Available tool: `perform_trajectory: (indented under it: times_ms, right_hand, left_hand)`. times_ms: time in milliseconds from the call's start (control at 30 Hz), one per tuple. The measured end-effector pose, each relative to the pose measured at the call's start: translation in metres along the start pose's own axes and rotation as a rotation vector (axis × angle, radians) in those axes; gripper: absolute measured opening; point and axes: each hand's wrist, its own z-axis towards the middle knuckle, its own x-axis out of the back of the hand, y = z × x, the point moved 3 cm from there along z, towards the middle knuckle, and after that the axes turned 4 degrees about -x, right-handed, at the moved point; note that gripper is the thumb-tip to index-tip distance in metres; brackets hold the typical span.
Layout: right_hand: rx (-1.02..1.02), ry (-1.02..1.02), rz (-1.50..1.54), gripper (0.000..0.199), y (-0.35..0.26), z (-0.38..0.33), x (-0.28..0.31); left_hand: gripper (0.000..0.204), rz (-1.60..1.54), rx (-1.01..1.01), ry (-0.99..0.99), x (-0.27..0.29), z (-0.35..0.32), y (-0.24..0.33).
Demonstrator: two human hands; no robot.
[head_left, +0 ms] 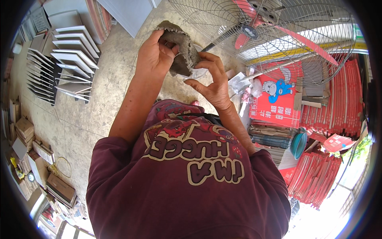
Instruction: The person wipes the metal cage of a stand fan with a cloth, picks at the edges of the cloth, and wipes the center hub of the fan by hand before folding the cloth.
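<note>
**Two hands on a rough grey cloth**

A coarse grey cloth [181, 49], thick and felt-like, is held up in front of the person's chest, out over the bare concrete floor [109, 83]. The left hand [153, 53] is closed around its left side, thumb on the near face and fingers curled behind, so the cloth bunches up over the knuckles. The right hand [211, 79] is only partly closed: thumb and forefinger pinch at the cloth's lower right edge, where a scrap of clear plastic [195, 73] shows, while the other fingers stay loosely spread. Whether that pinch takes in the plastic or the cloth alone I cannot tell.

To my eye, the work would go best with the left hand keeping a firm hold while the right works finely at the edge, so the bundle does not slip.

Further out, a big wire-caged fan with red blades [270, 28] stands far right, above stacks of red flat cartons [338, 95]. Far left, pale grey panels [73, 55] lean in a rack.
</note>
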Motion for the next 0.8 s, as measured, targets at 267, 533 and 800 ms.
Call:
perform_trajectory:
  times_ms: [267,533,800]
  right_hand:
    - [-0.039,0.076,0.005,0.023,0.009,0.001,0.004]
    - [-0.043,0.210,-0.067,0.024,0.008,0.006,0.033]
    - [-0.072,0.134,0.010,0.019,-0.003,0.011,0.044]
  left_hand:
    - [0.015,0.001,0.002,-0.014,-0.003,-0.001,-0.002]
    - [0.021,0.445,-0.107,-0.138,0.021,0.003,0.009]
    - [0.030,1.180,-0.449,-0.403,0.035,-0.009,0.014]
